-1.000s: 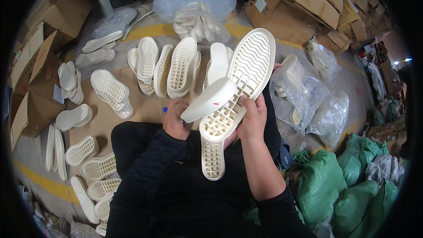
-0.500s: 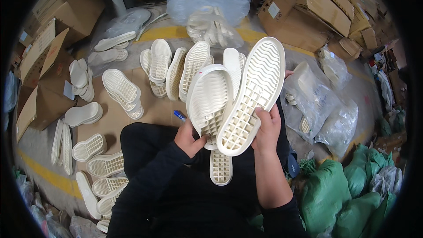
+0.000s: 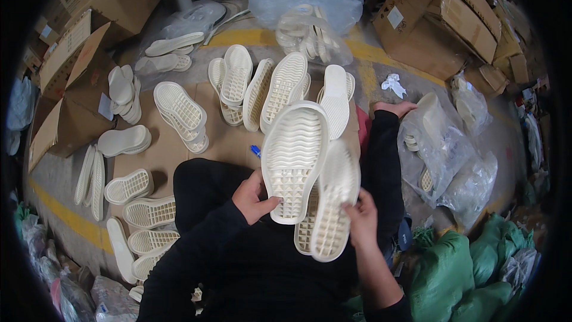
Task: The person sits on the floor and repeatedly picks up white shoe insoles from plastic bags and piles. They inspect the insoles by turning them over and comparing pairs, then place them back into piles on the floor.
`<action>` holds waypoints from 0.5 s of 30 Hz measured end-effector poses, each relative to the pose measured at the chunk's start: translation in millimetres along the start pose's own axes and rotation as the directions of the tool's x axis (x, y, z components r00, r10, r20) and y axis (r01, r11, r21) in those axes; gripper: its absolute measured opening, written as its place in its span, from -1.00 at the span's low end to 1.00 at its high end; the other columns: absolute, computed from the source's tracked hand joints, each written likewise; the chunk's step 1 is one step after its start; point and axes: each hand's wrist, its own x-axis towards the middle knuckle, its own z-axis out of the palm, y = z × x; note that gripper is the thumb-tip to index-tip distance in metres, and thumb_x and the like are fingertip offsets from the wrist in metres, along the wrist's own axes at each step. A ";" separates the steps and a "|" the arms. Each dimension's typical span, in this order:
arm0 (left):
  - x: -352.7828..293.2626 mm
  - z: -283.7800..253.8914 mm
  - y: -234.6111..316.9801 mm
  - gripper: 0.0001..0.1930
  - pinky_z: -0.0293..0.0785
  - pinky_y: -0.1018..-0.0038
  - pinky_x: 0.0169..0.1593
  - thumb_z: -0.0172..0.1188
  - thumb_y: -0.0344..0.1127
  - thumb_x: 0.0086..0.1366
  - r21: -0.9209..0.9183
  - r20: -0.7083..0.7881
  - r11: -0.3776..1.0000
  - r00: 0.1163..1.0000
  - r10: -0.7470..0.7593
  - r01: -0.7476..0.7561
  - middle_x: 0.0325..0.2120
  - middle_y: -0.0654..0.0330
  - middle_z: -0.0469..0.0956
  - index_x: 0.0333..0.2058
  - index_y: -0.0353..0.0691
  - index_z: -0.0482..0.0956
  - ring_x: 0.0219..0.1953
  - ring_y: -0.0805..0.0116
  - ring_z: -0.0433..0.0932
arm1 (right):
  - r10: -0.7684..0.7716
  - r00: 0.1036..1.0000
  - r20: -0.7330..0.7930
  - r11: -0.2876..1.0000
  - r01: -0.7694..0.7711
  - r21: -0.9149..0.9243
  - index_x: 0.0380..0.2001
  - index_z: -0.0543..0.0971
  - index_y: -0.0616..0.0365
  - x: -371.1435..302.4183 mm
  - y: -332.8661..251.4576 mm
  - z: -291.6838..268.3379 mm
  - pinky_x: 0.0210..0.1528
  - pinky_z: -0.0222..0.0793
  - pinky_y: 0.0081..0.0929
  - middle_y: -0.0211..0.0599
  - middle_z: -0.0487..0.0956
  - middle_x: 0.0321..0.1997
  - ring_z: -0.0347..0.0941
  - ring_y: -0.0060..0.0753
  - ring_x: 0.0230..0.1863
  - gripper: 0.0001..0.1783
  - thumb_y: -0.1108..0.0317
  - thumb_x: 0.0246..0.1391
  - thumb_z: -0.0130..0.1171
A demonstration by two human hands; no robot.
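- While I sit low in the middle of the frame, the brown cardboard sheet (image 3: 220,137) spreads over the floor ahead of my knees, with loose white shoe soles lying on it and around it.
- Cardboard boxes (image 3: 453,30) pile up along the upper right, and more stand open at the upper left.
- Green sacks (image 3: 453,274) bunch at the lower right.
- Clear plastic bags of soles (image 3: 447,155) slump at the right, and another clear bag (image 3: 304,0) sits at the top centre.
- A row of white soles (image 3: 286,86) lies tread-up across the upper centre of the sheet.
- At the centre I hold the big white sole (image 3: 295,158) tread-up, its toe pointing toward the top of the frame.
- Just right of it and partly beneath it is the second white sole (image 3: 333,203), also tread-up, touching the first.
- A third sole shows only as a sliver between them; I cannot tell how it lies.
- My left hand (image 3: 253,197) has its fingers closed on the heel edge of the big white sole, thumb on the tread.
- My right hand (image 3: 360,217) has its fingers wrapped on the right edge of the second white sole.
- A small blue thing (image 3: 255,151) lies on the sheet just left of the soles.
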 end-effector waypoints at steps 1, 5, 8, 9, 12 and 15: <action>-0.7 0.1 0.2 -0.35 0.43 0.35 0.22 0.28 -0.55 0.20 -0.010 -0.008 1.000 1.000 0.004 -0.005 0.08 0.02 0.56 0.25 -0.40 0.25 0.12 0.32 0.55 | 0.008 0.996 0.090 0.984 0.008 -0.176 0.22 0.38 0.32 -6.6 10.7 0.6 -0.12 0.55 -0.47 -0.05 0.66 -0.12 0.64 -0.36 -0.16 -0.43 0.57 0.11 0.20; 0.6 10.2 1.3 -0.39 0.45 0.35 0.20 0.29 -0.53 0.18 0.004 -0.024 0.999 0.999 0.038 -0.038 0.02 -0.02 0.59 0.20 -0.40 0.30 0.09 0.28 0.59 | -0.264 0.941 0.212 0.596 0.332 -0.731 0.07 0.50 0.32 -6.1 9.0 3.3 -0.19 0.53 -0.43 -0.20 0.63 -0.17 0.60 -0.43 -0.24 -0.54 0.45 0.10 0.31; 0.2 28.6 6.4 -0.46 0.53 0.36 0.11 0.32 -0.51 0.17 0.093 -0.008 0.991 0.995 0.095 -0.094 -0.08 -0.03 0.64 0.12 -0.40 0.35 0.00 0.27 0.65 | -0.334 0.930 0.154 0.918 0.358 -0.169 0.13 0.43 0.33 9.7 -31.2 17.6 -0.06 0.46 -0.43 -0.22 0.57 -0.13 0.52 -0.48 -0.15 -0.58 0.42 0.25 0.20; -0.5 38.2 9.0 -0.48 0.55 0.37 0.07 0.32 -0.50 0.17 0.104 -0.002 0.989 0.995 0.103 -0.102 -0.11 -0.02 0.66 0.09 -0.39 0.36 -0.04 0.27 0.66 | -0.448 0.887 0.115 0.889 0.456 -0.052 0.15 0.41 0.33 15.3 -47.3 26.2 -0.02 0.44 -0.43 -0.23 0.55 -0.12 0.50 -0.50 -0.11 -0.60 0.42 0.30 0.16; -4.2 67.5 22.3 -0.51 0.61 0.39 -0.06 0.40 -0.36 0.18 0.248 0.062 0.953 0.985 0.163 -0.173 -0.21 -0.01 0.67 0.03 -0.37 0.42 -0.17 0.21 0.72 | -0.493 0.866 0.085 0.870 0.493 0.024 0.10 0.45 0.33 29.1 -93.3 44.0 0.02 0.35 -0.57 -0.29 0.54 -0.13 0.44 -0.62 -0.15 -0.64 0.29 0.39 0.06; 3.8 74.0 47.1 -0.14 0.49 0.28 0.13 0.59 -0.08 0.01 0.336 0.448 0.802 0.833 0.325 -0.494 0.04 -0.10 0.53 0.17 -0.39 0.34 0.10 0.12 0.58 | -0.340 0.922 0.184 0.937 0.348 -0.014 -0.12 0.57 0.29 40.5 -119.6 54.2 -0.27 0.35 -0.64 -0.41 0.56 -0.35 0.44 -0.64 -0.33 -0.68 0.23 0.45 -0.04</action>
